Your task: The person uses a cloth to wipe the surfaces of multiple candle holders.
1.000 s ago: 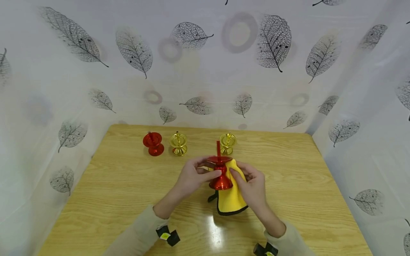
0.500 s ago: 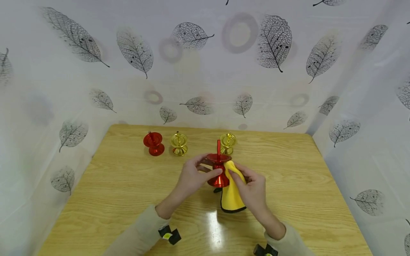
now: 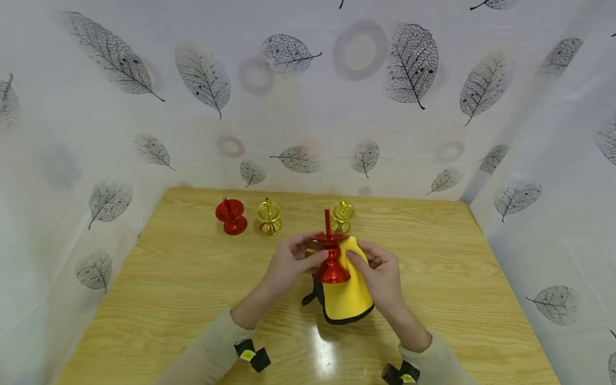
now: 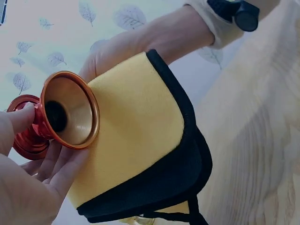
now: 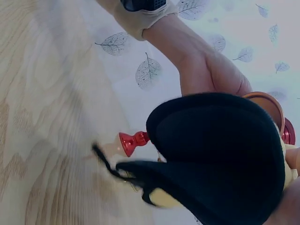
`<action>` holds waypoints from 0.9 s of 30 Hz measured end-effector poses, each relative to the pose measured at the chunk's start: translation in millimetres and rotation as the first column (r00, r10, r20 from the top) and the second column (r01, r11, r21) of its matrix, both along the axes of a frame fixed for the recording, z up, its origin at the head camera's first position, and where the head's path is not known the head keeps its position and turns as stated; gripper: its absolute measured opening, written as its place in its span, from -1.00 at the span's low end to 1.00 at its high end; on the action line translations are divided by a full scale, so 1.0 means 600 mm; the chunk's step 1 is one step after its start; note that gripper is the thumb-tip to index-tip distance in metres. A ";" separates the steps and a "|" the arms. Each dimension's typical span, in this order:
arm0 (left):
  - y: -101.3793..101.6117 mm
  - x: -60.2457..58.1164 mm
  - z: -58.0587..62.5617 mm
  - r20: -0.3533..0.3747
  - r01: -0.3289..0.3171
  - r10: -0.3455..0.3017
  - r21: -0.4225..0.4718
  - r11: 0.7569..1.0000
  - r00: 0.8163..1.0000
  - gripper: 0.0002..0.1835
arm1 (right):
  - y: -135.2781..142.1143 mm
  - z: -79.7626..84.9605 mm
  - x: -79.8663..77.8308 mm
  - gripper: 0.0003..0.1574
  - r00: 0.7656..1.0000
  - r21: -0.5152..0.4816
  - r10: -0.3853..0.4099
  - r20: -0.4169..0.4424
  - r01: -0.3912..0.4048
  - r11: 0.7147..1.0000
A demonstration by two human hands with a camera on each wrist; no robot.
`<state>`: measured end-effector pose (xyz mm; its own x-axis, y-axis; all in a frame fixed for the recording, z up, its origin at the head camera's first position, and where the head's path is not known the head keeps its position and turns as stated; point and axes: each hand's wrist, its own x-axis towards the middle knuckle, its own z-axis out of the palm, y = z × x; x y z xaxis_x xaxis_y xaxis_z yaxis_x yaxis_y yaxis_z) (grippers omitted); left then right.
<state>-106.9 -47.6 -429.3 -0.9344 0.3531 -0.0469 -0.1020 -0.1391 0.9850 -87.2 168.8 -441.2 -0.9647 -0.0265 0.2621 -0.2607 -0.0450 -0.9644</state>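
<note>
A shiny red candle holder (image 3: 332,270) is held upright above the table in the head view, its spike pointing up. My left hand (image 3: 287,262) grips its stem, thumb in front. My right hand (image 3: 382,274) pinches a yellow cloth with black edging (image 3: 347,306) against the holder's right side; some right fingers are hidden behind the cloth. In the left wrist view the holder's hollow base (image 4: 78,112) faces the camera, touching the yellow cloth (image 4: 136,119). The cloth's dark side (image 5: 218,150) covers much of the right wrist view.
Along the back of the wooden table (image 3: 192,299) stand another red candle holder (image 3: 232,216) and two gold ones, a left gold holder (image 3: 269,216) and a right gold holder (image 3: 340,224). A leaf-patterned sheet (image 3: 308,117) hangs behind and beside the table.
The cloth's hanging part and black loop have swung left since half a second ago. The red candle holder has shifted slightly right and tilted a little. Both hands keep their hold.
</note>
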 end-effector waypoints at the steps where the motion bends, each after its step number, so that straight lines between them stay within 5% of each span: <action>1: -0.001 -0.001 0.000 0.008 0.010 -0.010 0.001 1.000 1.000 -0.42 | 0.000 -0.001 0.000 -0.69 1.000 -0.001 0.002 -0.007 -0.002 1.000; 9: -0.001 -0.008 -0.003 0.054 0.029 -0.028 -0.012 1.000 0.998 -0.45 | 0.000 -0.004 0.001 -0.67 0.999 0.022 0.001 -0.038 0.000 1.000; 13: 0.002 -0.010 -0.007 -0.011 -0.047 0.047 -0.114 0.992 0.999 -0.40 | -0.007 0.001 0.006 -0.69 0.999 0.072 -0.033 -0.036 0.036 0.997; 20: 0.006 -0.012 -0.019 -0.147 -0.194 0.159 -0.262 0.945 0.976 -0.36 | -0.024 0.005 0.025 -0.67 0.993 0.173 -0.058 -0.105 0.076 0.982; 24: 0.005 -0.010 -0.017 -0.133 -0.181 0.152 -0.244 0.953 0.979 -0.39 | -0.027 0.007 0.027 -0.68 0.987 0.188 -0.093 -0.130 0.116 0.975; 27: 0.003 -0.008 -0.013 -0.082 -0.113 0.100 -0.180 0.977 0.992 -0.42 | -0.025 0.008 0.025 -0.70 0.983 0.188 -0.134 -0.129 0.157 0.970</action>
<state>-111.6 -45.8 -437.1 -0.9695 0.2430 -0.0328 -0.0242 0.0385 0.9990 -72.4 153.8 -436.6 -0.9259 0.0496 0.3745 -0.3595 0.1887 -0.9139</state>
